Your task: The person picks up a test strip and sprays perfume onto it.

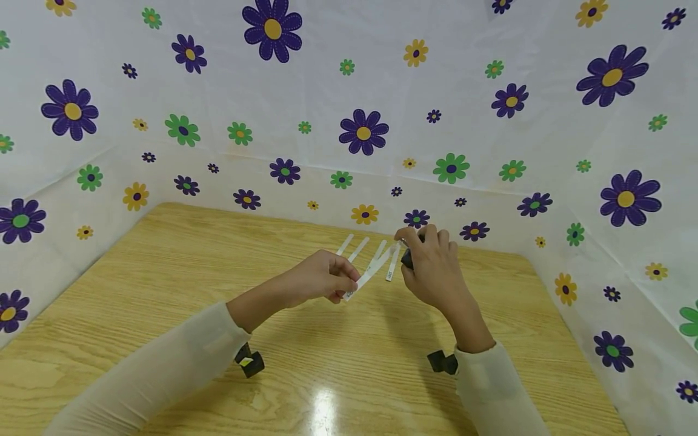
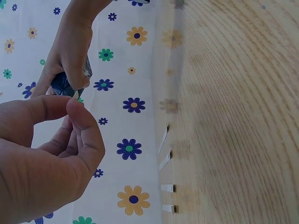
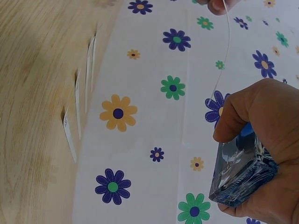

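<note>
Frame centre: your left hand (image 1: 322,280) pinches one white strip (image 1: 371,271); your right hand (image 1: 433,266) grips one dark glass bottle (image 3: 240,175). Four strips (image 1: 360,247) lie on the table (image 1: 163,290) behind.

Just my wooden table (image 1: 163,290) and some paper strips

It's a light wood-grain top, and a few white paper strips (image 1: 357,249) lie flat on it near the far edge, side by side, right up by the flowered cloth (image 1: 305,175) that walls it in.
</note>
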`<state>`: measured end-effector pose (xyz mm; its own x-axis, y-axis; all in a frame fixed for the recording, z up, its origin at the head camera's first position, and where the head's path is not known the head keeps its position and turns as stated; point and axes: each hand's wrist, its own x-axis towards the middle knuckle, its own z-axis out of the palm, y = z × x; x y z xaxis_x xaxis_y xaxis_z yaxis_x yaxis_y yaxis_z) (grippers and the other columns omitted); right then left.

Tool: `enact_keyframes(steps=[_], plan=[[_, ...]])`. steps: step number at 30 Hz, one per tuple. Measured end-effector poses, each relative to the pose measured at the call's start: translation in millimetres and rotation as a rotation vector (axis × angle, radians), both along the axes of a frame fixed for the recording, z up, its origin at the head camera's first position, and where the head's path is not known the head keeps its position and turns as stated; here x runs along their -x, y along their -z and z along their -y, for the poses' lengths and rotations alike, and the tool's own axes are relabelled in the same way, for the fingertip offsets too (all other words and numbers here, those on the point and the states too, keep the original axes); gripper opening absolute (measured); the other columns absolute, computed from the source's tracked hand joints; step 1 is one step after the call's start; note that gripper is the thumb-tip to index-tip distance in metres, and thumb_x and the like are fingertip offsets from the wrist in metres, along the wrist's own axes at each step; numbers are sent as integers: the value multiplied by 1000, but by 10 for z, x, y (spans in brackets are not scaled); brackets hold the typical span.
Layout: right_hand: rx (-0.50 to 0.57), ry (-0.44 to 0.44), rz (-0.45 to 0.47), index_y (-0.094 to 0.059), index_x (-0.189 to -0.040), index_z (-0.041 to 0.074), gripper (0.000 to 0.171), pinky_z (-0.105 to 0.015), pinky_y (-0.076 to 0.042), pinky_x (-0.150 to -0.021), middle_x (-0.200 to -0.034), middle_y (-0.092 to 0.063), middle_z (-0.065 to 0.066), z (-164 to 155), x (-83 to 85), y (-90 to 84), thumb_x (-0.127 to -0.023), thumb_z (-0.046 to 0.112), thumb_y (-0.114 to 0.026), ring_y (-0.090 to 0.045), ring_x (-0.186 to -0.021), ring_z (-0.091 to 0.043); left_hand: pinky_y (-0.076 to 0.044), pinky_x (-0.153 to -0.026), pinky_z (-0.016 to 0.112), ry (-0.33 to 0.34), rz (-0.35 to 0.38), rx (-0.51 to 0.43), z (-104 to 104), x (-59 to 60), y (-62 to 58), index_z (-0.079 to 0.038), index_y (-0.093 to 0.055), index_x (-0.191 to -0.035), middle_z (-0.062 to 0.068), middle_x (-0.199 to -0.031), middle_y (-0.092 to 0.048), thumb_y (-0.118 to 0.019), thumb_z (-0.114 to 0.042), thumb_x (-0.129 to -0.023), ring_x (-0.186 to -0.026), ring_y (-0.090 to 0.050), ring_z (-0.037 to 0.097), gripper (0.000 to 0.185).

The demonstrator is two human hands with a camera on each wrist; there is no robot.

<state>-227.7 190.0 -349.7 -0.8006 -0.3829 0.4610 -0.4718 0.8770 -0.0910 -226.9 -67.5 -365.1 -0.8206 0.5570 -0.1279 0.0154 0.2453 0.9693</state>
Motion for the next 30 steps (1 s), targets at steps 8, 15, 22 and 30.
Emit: enact_keyframes(steps=[8,15,22,30], plan=[[-2,6,0,-49,-131,22,51,-53,-40,-74,-121,-50,-28,7,0,-2,-88,8,-72,-46,-98,-45,-57,-69,29,0,3,-7,5,-4,4,-1,-69,-107,9,-91,-66,-66,-7,-99,-75,-59,16,12],[12,17,15,-49,-134,23,54,-54,-41,-75,-124,-49,-28,8,-1,-4,-87,8,-73,-46,-101,-45,-57,-70,29,-16,11,5,19,6,25,-1,-70,-108,9,-92,-67,-66,-8,-98,-75,-59,16,12],[32,1,20,-47,-135,23,56,-53,-41,-75,-127,-48,-29,8,9,-12,-88,10,-74,-45,-102,-45,-57,-70,30,-31,17,15,57,28,50,-1,-70,-108,10,-94,-67,-66,-8,-98,-76,-59,17,12],[66,-14,42,-47,-136,23,56,-52,-39,-75,-129,-47,-29,-5,25,10,-88,11,-73,-44,-102,-44,-57,-70,30,-72,28,30,141,113,127,-2,-70,-108,10,-95,-67,-67,-8,-98,-76,-59,17,12]])
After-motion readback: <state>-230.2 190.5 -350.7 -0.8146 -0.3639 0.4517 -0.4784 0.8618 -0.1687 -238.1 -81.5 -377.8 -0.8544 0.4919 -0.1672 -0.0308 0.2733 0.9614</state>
